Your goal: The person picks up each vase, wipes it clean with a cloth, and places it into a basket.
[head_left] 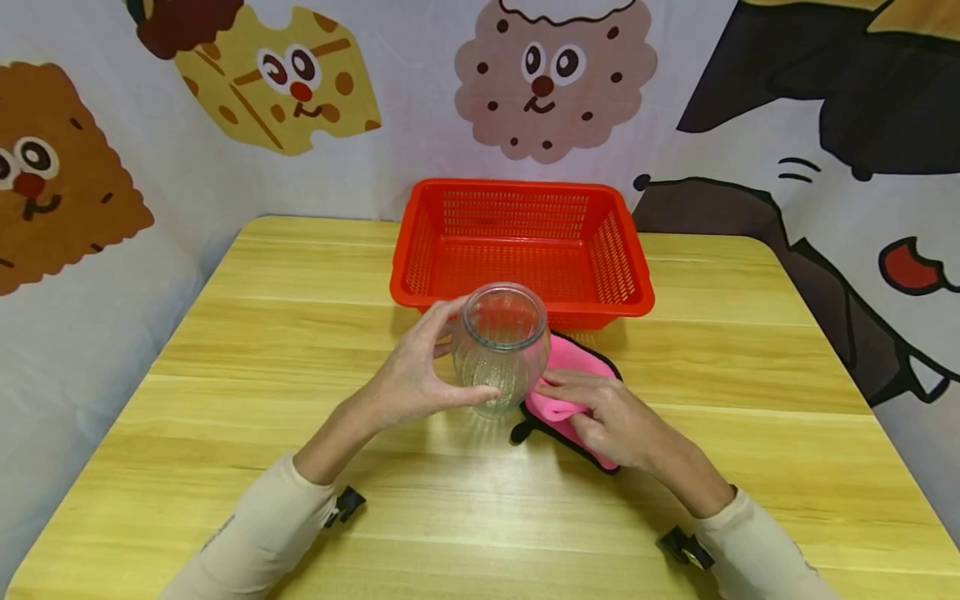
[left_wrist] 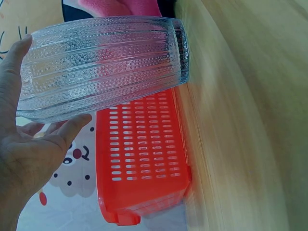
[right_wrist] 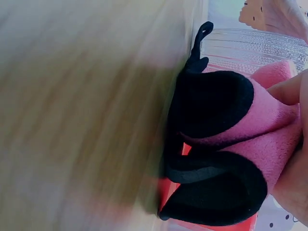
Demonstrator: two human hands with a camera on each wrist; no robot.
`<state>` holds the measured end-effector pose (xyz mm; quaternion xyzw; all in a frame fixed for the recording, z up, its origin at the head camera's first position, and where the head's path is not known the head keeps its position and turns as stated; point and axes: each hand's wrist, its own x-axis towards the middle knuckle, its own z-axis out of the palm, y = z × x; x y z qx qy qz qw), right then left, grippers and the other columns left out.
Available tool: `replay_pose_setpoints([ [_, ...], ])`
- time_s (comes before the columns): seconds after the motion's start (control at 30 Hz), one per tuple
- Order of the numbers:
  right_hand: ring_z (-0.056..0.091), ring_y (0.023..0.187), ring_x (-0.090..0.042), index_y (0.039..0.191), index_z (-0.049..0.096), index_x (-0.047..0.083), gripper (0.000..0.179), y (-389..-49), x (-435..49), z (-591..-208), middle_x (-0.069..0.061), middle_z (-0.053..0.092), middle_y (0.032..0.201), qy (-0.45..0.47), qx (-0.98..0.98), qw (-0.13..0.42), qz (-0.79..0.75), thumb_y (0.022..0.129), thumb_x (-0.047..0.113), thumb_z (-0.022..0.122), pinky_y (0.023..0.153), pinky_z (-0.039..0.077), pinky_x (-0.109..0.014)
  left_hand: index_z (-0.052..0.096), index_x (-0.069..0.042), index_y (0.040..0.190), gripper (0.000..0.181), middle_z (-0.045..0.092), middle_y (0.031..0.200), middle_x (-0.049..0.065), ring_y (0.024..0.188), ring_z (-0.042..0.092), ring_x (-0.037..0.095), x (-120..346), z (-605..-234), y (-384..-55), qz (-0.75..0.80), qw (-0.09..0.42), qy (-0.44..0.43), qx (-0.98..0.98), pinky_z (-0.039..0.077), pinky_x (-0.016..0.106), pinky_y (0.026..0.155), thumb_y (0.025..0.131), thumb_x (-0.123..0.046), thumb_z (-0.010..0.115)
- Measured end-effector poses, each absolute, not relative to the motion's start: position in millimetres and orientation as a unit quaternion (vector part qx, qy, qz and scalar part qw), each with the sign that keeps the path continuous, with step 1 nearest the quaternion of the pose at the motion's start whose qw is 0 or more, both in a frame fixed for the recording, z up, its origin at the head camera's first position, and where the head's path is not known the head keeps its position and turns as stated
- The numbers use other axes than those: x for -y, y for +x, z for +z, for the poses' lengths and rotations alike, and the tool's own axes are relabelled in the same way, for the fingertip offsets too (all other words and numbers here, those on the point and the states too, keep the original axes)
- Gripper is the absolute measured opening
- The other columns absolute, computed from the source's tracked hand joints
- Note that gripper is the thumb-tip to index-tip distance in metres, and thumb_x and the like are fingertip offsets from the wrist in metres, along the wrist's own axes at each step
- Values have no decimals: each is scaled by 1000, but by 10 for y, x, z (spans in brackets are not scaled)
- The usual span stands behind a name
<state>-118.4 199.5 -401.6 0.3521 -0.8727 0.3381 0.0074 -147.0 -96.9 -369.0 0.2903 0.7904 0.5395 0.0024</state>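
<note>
A clear ribbed glass jar (head_left: 502, 358) stands upright on the table, its round mouth facing up. My left hand (head_left: 416, 367) holds it from the left, thumb at the front and fingers behind. In the left wrist view the dotted glass of the jar (left_wrist: 103, 67) fills the space beyond the left hand (left_wrist: 33, 154). My right hand (head_left: 618, 417) grips a bunched pink cloth (head_left: 577, 358) with black edging against the jar's right side. Part of the cloth (right_wrist: 274, 125) hangs in folds below the right hand (right_wrist: 293, 178), down to the table.
Right behind the jar stands a red plastic basket (head_left: 525, 267) with slotted walls. The wooden table (head_left: 315, 275) reaches back to a cloth backdrop (head_left: 420, 75) printed with cartoon food. A black strap buckle (head_left: 345, 506) sticks out beside the left sleeve.
</note>
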Motion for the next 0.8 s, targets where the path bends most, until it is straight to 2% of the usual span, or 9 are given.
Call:
replay_pose_setpoints([
  [0.3, 48, 136, -20, 135, 67, 10, 57, -1235, -1982, -3970, -2, 56, 144, 365, 872, -45, 322, 84, -11, 52, 110, 41, -49, 40, -16, 153, 98, 48, 142, 2, 131, 49, 20, 972, -3699, -1479, 538, 6, 290, -791, 50, 43, 101, 73, -25, 95],
  [0.57, 51, 134, -18, 130, 71, 13, 51, -1266, -1940, -3983, -1, 60, 140, 382, 876, -49, 289, 86, -8, 57, 108, 44, -46, 39, -16, 154, 99, 48, 143, 4, 130, 49, 21, 971, -3676, -1476, 535, 5, 298, -790, 50, 44, 102, 73, -24, 95],
  [0.8, 48, 137, -20, 129, 72, 12, 48, -1280, -1912, -3996, -2, 60, 140, 380, 884, -67, 263, 88, -6, 56, 112, 40, -46, 38, -15, 154, 99, 48, 144, 5, 130, 49, 22, 989, -3666, -1477, 530, 3, 302, -792, 50, 45, 102, 73, -25, 95],
])
